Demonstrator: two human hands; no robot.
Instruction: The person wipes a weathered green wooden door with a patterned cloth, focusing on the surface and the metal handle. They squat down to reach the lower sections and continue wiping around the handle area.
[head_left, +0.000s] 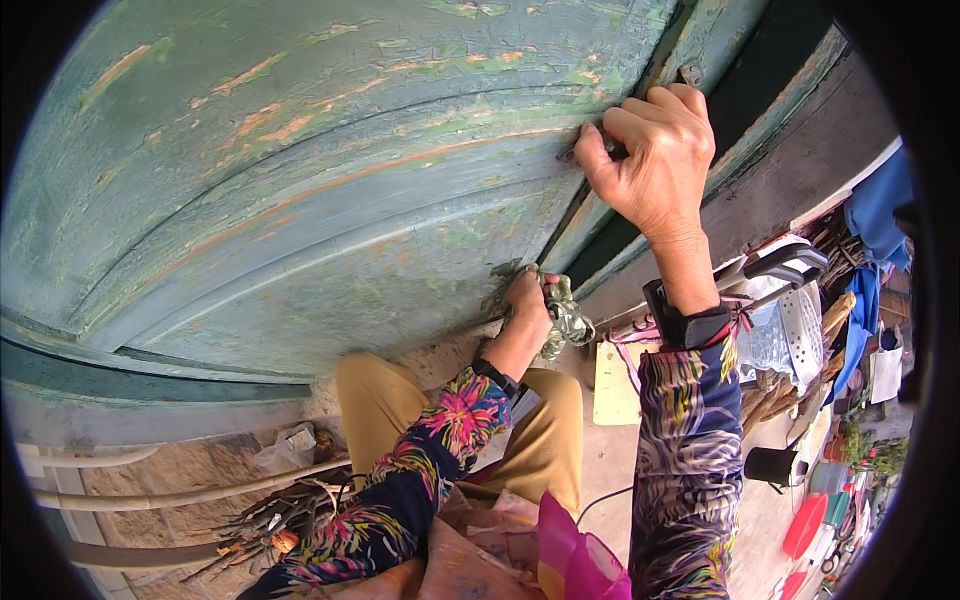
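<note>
A green wooden door panel (360, 247) with flaking paint fills the upper left of the view. Low on it, near its edge, my left hand (529, 304) is closed on a crumpled camouflage-patterned cloth (566, 315) and presses it to the wood. Higher up, my right hand (660, 150) has its fingers curled at the door's edge, over a metal latch fitting (691, 73); its thumb rests beside another small metal fitting (568, 154). What its fingertips hold is hidden. A dark gap runs between the door edge and the frame.
Sticks and a clear plastic bag (289, 448) lie at the lower left beside bamboo poles (187, 499). On the right are a white perforated basket (801, 337), a yellow board (619, 384), a black pot (772, 465), firewood and a red basin (805, 526).
</note>
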